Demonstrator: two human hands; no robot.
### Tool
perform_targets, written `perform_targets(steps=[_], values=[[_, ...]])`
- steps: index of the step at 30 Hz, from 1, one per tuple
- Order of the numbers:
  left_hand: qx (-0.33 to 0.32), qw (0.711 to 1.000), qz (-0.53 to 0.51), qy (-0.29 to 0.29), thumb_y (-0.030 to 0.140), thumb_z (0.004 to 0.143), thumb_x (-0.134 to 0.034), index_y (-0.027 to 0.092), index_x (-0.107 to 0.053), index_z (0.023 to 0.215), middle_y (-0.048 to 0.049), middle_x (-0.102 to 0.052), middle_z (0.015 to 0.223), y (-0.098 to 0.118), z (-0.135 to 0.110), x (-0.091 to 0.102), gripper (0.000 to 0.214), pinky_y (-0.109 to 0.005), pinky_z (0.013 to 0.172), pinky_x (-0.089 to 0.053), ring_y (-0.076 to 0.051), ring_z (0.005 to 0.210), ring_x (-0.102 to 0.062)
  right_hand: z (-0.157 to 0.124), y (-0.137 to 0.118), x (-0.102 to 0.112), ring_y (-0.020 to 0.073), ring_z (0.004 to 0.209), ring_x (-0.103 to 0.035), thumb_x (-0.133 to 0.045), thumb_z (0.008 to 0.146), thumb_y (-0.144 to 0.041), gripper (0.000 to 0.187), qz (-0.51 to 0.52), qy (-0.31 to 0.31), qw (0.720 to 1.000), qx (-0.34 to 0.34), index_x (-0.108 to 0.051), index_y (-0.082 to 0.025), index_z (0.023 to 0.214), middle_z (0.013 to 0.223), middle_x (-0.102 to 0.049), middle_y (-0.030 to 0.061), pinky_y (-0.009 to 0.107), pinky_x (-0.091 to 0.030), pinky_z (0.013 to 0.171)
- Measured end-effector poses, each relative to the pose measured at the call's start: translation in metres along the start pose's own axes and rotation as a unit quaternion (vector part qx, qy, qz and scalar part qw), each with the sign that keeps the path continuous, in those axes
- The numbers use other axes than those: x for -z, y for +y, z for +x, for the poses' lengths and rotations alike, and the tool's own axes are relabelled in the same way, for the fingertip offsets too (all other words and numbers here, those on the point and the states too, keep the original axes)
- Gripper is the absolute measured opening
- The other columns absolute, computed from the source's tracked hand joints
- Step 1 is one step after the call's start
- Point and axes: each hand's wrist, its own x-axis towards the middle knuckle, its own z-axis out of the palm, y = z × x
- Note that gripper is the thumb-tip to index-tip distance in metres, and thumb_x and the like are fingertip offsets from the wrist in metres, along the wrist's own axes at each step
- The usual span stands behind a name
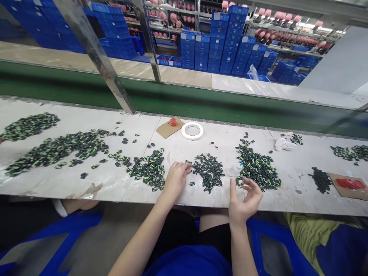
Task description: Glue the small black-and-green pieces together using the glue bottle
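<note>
My left hand [177, 179] rests at the left edge of a pile of small black pieces [209, 172], its fingers bent together. Whatever sits at its fingertips is too small to make out. My right hand [243, 203] is raised over the table's near edge, palm turned up, with fingers apart and nothing visible in them. Just beyond its fingertips is a small whitish bottle [235, 169] with a blue tip. Black-and-green pieces [258, 168] form a heap to the right of the bottle. Another heap of black-and-green pieces [149, 168] lies left of my left hand.
A roll of white tape [192, 131] lies near the back beside cardboard [166, 128] carrying a red cap [173, 122]. More heaps [66, 147] spread leftward. A metal post [100, 57] rises at the table's back edge. At right, cardboard holds a red item [349, 183]; people sit on both sides.
</note>
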Motion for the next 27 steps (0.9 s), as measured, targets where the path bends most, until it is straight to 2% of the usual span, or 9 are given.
perform_targets(steps=[3,5,7,11,15,17,20,22,27], values=[[0.043,0.995,-0.092,-0.018,0.019,0.080,-0.060,0.024,-0.073,0.091,-0.0037,-0.074,0.081,0.010,-0.007,0.002,0.018,-0.034,0.072,-0.053,-0.022,0.079,-0.064,-0.019,-0.011,0.000,0.0187,0.077,-0.064,-0.074,0.075,-0.034,0.031,0.041,-0.139,0.989,-0.037,-0.063,-0.019,0.100,0.089,-0.067,0.0072,0.033,-0.055,0.065],[0.068,0.983,-0.167,-0.027,0.023,0.080,-0.062,0.023,-0.073,0.093,-0.0034,-0.074,0.085,0.023,-0.013,0.003,0.017,-0.030,0.072,-0.053,-0.019,0.078,-0.066,-0.028,-0.018,-0.006,0.0182,0.075,-0.066,-0.074,0.076,-0.036,0.032,0.099,-0.239,0.960,-0.111,-0.066,-0.019,0.101,0.086,-0.069,0.0063,0.031,-0.057,0.063],[0.087,0.971,-0.223,-0.025,0.027,0.080,-0.065,0.022,-0.073,0.091,-0.0040,-0.075,0.086,0.036,-0.020,0.004,0.015,-0.028,0.072,-0.053,-0.019,0.080,-0.067,-0.033,-0.024,-0.013,0.0187,0.078,-0.067,-0.074,0.075,-0.037,0.031,0.154,-0.282,0.931,-0.173,-0.068,-0.020,0.100,0.084,-0.070,0.0054,0.030,-0.059,0.064],[0.106,0.953,-0.284,-0.017,0.031,0.080,-0.067,0.020,-0.074,0.083,-0.0055,-0.075,0.084,0.054,-0.030,0.006,0.014,-0.027,0.071,-0.055,-0.019,0.080,-0.069,-0.035,-0.030,-0.020,0.0181,0.078,-0.067,-0.073,0.075,-0.036,0.018,0.215,-0.274,0.915,-0.204,-0.072,-0.020,0.085,0.083,-0.070,0.0042,0.031,-0.060,0.067],[0.103,0.951,-0.288,-0.039,0.032,0.082,-0.066,0.019,-0.074,0.084,-0.0057,-0.075,0.084,0.051,-0.035,0.009,0.016,-0.030,0.074,-0.057,-0.020,0.078,-0.070,-0.033,-0.028,-0.018,0.0167,0.072,-0.067,-0.071,0.078,-0.036,0.016,0.218,-0.264,0.916,-0.211,-0.074,-0.020,0.078,0.085,-0.069,0.0052,0.028,-0.059,0.057],[0.084,0.967,-0.240,-0.033,0.030,0.085,-0.063,0.021,-0.074,0.087,-0.0056,-0.075,0.087,0.042,-0.038,0.010,0.015,-0.033,0.078,-0.057,-0.021,0.083,-0.070,-0.031,-0.026,-0.016,0.0179,0.072,-0.068,-0.071,0.077,-0.039,0.020,0.211,-0.271,0.909,-0.236,-0.074,-0.020,0.081,0.086,-0.070,0.0063,0.028,-0.060,0.054],[0.031,0.994,-0.104,0.002,0.026,0.083,-0.065,0.023,-0.074,0.091,-0.0060,-0.074,0.093,0.026,-0.042,0.007,0.012,-0.040,0.086,-0.054,-0.024,0.093,-0.064,-0.028,-0.021,-0.015,0.0202,0.072,-0.069,-0.073,0.074,-0.041,0.025,0.196,-0.281,0.898,-0.275,-0.075,-0.018,0.084,0.081,-0.073,0.0062,0.030,-0.061,0.056],[-0.001,1.000,-0.025,0.013,0.022,0.080,-0.068,0.023,-0.074,0.091,-0.0069,-0.072,0.094,0.017,-0.046,0.004,0.012,-0.044,0.086,-0.053,-0.027,0.095,-0.060,-0.027,-0.018,-0.013,0.0208,0.073,-0.070,-0.072,0.075,-0.043,0.027,0.178,-0.298,0.895,-0.281,-0.074,-0.017,0.085,0.079,-0.073,0.0062,0.031,-0.062,0.058],[-0.015,0.999,0.029,-0.011,0.012,0.085,-0.059,0.022,-0.070,0.086,-0.0057,-0.069,0.091,0.013,-0.049,-0.003,0.015,-0.039,0.083,-0.052,-0.025,0.093,-0.055,-0.025,-0.018,-0.010,0.0188,0.074,-0.068,-0.059,0.086,-0.043,0.028,0.108,-0.370,0.899,-0.207,-0.071,-0.017,0.087,0.086,-0.070,0.0073,0.029,-0.061,0.061]])
